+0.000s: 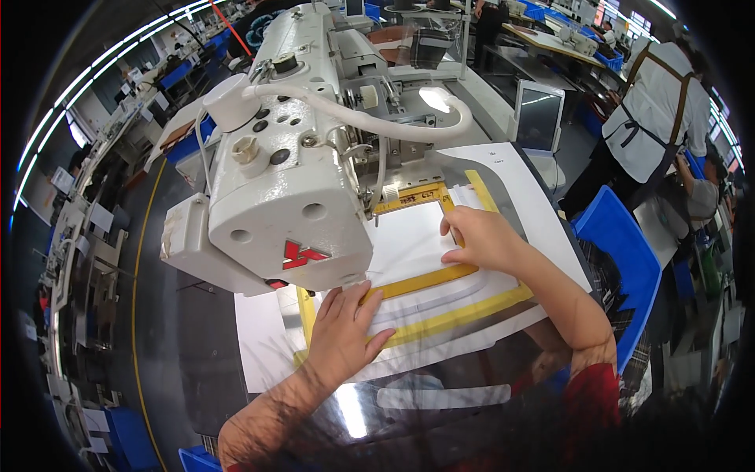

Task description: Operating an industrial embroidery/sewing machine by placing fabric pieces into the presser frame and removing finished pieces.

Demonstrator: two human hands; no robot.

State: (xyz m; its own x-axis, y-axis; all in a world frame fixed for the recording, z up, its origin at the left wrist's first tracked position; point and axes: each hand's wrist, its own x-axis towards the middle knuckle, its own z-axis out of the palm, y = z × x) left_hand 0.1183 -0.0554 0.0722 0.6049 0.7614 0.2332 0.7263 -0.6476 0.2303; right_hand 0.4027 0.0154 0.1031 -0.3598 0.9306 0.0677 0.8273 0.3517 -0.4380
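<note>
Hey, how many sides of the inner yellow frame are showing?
3: the far side, the right side partly under the right hand, and the near side, left hand at its left end. A left side may be hidden behind the machine head.

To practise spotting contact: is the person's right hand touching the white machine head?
No, the right hand is at the right side of the inner yellow frame, apart from the machine head.

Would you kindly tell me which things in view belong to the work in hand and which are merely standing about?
Apparently in the work: yellow frame, white sheet within it, left hand and right hand at its edges, sewing machine.

Apparently just about: upright screen, blue bin on the right.
</note>
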